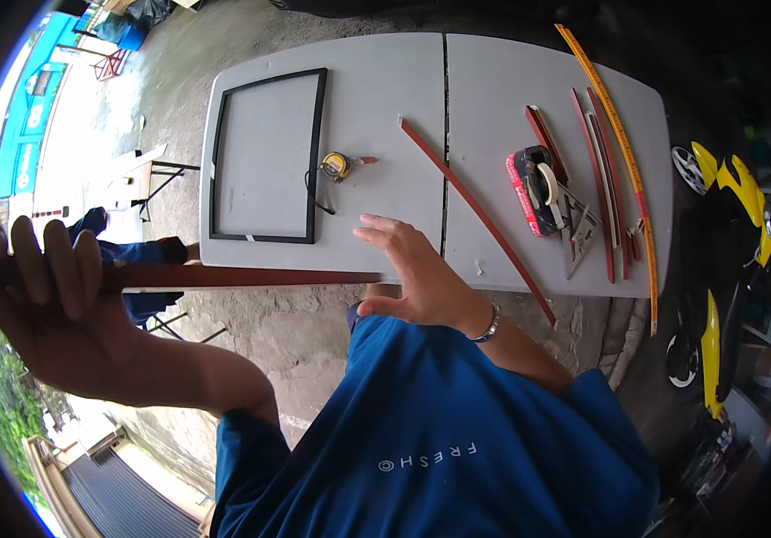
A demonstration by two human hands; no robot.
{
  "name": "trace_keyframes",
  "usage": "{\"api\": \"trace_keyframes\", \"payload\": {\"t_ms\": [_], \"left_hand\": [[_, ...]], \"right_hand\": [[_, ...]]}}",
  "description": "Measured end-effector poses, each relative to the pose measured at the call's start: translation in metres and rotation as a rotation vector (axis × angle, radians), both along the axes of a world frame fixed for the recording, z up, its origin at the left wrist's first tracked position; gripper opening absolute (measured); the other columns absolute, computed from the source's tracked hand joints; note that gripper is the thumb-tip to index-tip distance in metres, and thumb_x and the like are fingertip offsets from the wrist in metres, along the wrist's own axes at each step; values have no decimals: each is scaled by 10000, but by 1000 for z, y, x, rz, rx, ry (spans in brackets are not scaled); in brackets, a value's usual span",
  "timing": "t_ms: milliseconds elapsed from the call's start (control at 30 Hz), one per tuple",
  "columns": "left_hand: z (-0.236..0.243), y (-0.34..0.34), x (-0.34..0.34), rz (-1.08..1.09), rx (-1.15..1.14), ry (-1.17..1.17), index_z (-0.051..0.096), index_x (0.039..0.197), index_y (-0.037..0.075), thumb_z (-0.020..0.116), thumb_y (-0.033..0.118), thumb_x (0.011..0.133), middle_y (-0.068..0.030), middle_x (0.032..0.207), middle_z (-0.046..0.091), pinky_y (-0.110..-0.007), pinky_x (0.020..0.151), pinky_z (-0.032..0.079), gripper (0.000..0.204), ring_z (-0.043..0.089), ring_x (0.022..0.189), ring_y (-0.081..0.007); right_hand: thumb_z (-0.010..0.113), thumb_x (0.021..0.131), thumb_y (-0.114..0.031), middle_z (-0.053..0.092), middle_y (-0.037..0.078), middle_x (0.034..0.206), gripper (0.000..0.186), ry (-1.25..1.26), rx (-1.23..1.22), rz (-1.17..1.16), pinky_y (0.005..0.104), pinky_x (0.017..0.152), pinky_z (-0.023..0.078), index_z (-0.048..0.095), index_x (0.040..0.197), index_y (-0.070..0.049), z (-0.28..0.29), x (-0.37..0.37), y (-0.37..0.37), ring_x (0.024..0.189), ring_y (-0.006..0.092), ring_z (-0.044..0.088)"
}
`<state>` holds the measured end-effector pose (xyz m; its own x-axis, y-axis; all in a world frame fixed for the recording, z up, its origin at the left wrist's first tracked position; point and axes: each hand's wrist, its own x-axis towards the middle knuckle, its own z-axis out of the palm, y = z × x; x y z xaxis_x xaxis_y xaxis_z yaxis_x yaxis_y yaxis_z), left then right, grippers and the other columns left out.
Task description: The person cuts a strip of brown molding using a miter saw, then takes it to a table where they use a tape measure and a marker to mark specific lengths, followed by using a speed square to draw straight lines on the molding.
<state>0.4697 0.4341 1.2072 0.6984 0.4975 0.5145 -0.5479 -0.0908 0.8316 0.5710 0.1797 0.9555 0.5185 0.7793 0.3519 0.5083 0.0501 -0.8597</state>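
Left fingers [61, 269] wrap a red-brown strip [224, 275]; right fingers [384, 238] spread wide near its end.

From head height we look steeply down through one fisheye view, the shirt [457, 386] close below us, the counter [381, 81] farther ahead.

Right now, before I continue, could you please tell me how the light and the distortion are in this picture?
In the head view, the outdoor ground at upper left is washed out white and the left hand looks dark; also in the head view, deep shadow surrounds the yellow panels at right, and the far edge of the table bows.
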Motion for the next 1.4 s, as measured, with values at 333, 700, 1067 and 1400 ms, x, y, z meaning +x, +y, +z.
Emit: {"api": "trace_keyframes", "payload": {"t_ms": [333, 700, 1067, 1400], "left_hand": [[-358, -52, 149, 12, -546, 573, 552, 1350, 13, 288, 695, 1037, -153, 1174, 690, -398, 871, 515, 796, 667, 1006, -251], [-497, -164, 205, 13, -9, 1453, 565, 1026, -49, 655, 314, 949, -146, 756, 713, -341, 503, 584, 382, 708, 528, -251], [-331, -125, 161, 218, -336, 520, 459, 1178, 6, 460, 239, 1097, -91, 672, 640, -304, 532, 547, 248, 669, 559, -190], [-52, -65, 46, 51, -27, 44, 516, 1162, -8, 317, 549, 1095, -12, 547, 409, -249, 333, 316, 595, 352, 360, -86]], "right_hand": [[725, 948, -192, 668, 186, 1013, 358, 27, -511, -615, 432, 726, 568, 546, 1211, -28, -155, -8, -139, 920, 374, 699], [622, 997, -193, 630, 153, 1066, 248, -123, -874, -783, 463, 777, 572, 563, 1189, -46, -250, 10, -240, 934, 367, 664], [698, 953, -243, 658, 141, 1034, 262, -230, -793, -882, 470, 863, 516, 678, 1133, -53, -264, 19, -241, 994, 349, 625], [611, 997, -75, 584, 127, 820, 93, -210, -155, -720, 374, 640, 481, 619, 945, 2, -88, 53, -119, 703, 287, 584]]}}
